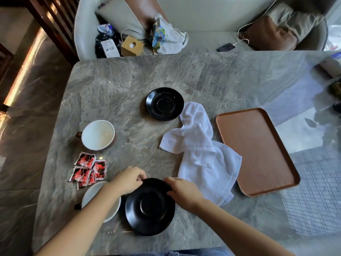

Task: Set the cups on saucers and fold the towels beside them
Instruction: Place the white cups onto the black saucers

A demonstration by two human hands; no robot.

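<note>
A black saucer (pixel 149 207) lies near the table's front edge. My left hand (pixel 127 180) pinches its far left rim and my right hand (pixel 182 191) grips its far right rim. A second black saucer (pixel 164 104) sits bare at the table's middle. One white cup (pixel 97 135) with a brown outside stands on the table at the left. Another white cup (pixel 103 204) stands just left of the near saucer, partly hidden by my left forearm. Crumpled white towels (pixel 201 154) lie unfolded between the saucers and the tray.
A brown tray (pixel 258 150) lies at the right. Several red sachets (pixel 88 170) lie between the two cups. Beyond the marble table (pixel 120 89) a sofa holds a wooden box (pixel 131 45), bags, cushions and a phone (pixel 225 47) on a cable.
</note>
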